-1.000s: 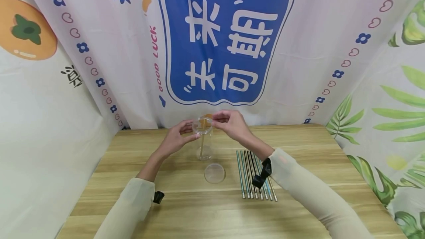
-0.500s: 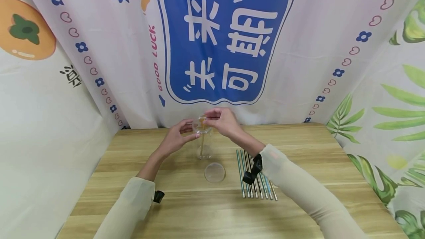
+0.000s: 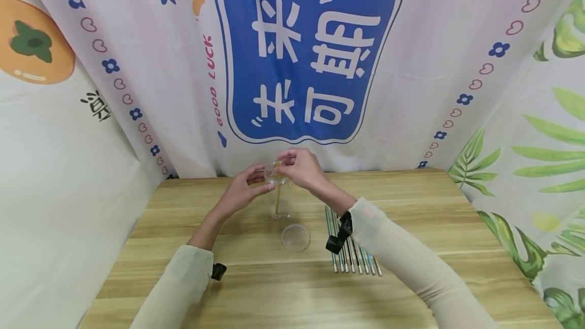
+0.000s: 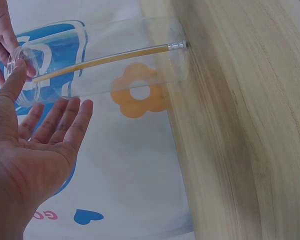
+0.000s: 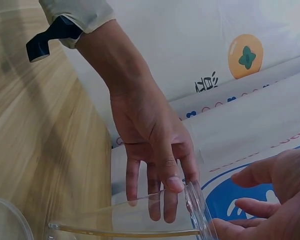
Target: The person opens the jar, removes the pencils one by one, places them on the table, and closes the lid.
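Note:
A clear jar [image 3: 282, 202] stands upright at the far side of the table, one yellow pencil [image 4: 120, 59] leaning inside it, eraser end down. The pencil's upper tip is near the mouth. My left hand [image 3: 240, 190] holds the jar near its neck, thumb on one side and fingers on the other. Over the jar's mouth is my right hand [image 3: 302, 169], its thumb and fingers apart in the right wrist view [image 5: 270, 200], fingertips at the rim. A round clear lid [image 3: 295, 238] lies flat in front of the jar.
Several pencils [image 3: 354, 258], blue, black and gold, lie side by side right of the lid, partly under my right forearm. The wooden table [image 3: 256, 288] ends at a printed cloth backdrop [image 3: 393, 131] behind the jar.
My right hand has shifted left from the right side of the rim to over the jar's mouth. My left hand and the jar stay in place.

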A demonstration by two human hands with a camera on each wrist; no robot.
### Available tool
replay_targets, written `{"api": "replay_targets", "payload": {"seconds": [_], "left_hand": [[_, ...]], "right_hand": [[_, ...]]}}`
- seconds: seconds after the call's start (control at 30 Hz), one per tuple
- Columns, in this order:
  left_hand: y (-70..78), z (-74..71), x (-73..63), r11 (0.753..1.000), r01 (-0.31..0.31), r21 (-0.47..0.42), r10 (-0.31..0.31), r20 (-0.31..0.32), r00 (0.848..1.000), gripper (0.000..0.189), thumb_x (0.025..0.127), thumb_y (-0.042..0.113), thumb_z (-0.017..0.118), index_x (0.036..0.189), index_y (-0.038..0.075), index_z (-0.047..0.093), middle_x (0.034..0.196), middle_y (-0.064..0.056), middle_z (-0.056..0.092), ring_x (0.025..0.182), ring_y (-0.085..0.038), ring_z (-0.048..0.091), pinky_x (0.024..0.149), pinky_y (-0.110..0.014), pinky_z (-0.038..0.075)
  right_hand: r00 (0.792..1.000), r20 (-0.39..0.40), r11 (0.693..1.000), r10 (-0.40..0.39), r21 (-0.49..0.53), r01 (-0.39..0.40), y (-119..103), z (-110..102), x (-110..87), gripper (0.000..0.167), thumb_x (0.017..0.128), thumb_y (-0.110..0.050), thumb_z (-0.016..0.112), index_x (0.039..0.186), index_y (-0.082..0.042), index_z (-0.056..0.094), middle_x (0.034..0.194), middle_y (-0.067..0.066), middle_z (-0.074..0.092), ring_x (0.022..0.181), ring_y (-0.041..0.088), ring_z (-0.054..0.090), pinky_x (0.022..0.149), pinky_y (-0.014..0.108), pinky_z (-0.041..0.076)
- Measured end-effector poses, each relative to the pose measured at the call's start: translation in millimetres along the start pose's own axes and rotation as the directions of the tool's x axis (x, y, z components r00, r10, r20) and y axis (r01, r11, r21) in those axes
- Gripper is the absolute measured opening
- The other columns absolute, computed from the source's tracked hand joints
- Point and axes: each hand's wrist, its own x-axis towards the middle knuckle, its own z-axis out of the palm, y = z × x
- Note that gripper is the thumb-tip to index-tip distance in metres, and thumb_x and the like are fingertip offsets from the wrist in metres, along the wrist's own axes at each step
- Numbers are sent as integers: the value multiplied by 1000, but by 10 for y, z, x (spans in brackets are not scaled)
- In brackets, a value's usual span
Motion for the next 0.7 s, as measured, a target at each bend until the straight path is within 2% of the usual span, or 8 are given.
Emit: {"api": "replay_targets", "payload": {"seconds": [0.33, 0.7], "left_hand": [[0, 0, -1, 1000, -10, -2, 10, -1, 1000, 73, 94, 28, 84, 154, 4, 50, 145, -21, 62, 134, -39, 61, 107, -48, 57], [-6, -2, -2, 1000, -8, -5, 8, 5, 1000, 73, 95, 28, 84, 154, 4, 50, 147, -22, 61, 136, -39, 60, 110, -49, 55]], "right_hand": [[1000, 9, 1000, -1, -21, 1, 30, 37, 40, 27, 95, -8, 78, 122, -3, 75, 122, 13, 77, 118, 27, 72, 99, 36, 61], [998, 28, 997, -49, -51, 50, 52, 56, 135, 24, 94, -5, 78, 117, -1, 76, 115, 13, 78, 110, 27, 74, 94, 34, 63]]}}
